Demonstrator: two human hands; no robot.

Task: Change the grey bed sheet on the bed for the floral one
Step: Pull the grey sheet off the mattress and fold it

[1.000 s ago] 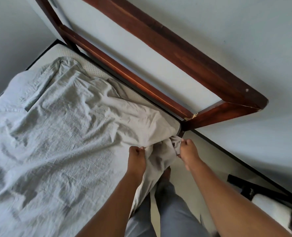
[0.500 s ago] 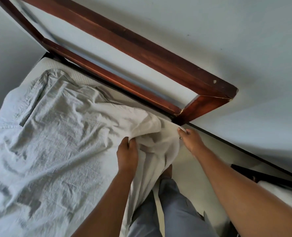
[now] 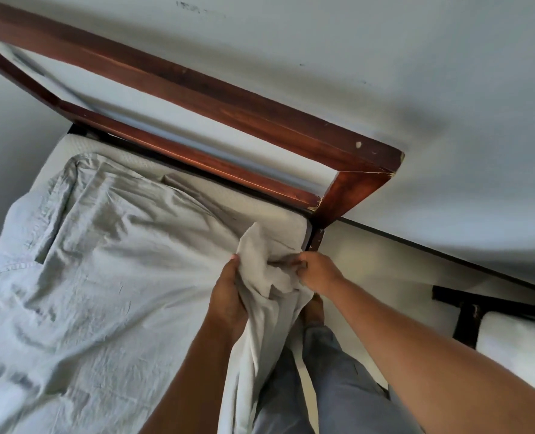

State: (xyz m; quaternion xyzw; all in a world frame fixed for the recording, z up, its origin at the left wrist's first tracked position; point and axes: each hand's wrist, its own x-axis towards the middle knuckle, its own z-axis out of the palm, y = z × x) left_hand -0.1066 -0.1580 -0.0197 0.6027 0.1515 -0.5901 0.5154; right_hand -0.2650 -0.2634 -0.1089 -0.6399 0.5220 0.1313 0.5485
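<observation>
Sheet (image 3: 103,277) corner has come off since a second ago: bare mattress (image 3: 278,211) now shows right beside the post (image 3: 351,195), where grey cloth covered it. Both hands have closed in just below the post. Left hand (image 3: 228,296) is clenched round a bunch of the sheet, and right hand (image 3: 318,272) has its fingers curled into the same bunch.

I read this corner as freed. The rest of the sheet lies loose and creased on the bed left of the post. Floral one not in view.

Edges: the post and rail (image 3: 197,158) are hard wood, close above the hands. Slack hangs below the post over my legs, so I judge a trip risk. Bare floor (image 3: 385,261) right of the post gives room to step back. Dark stand (image 3: 466,308) is farther right, well apart.
</observation>
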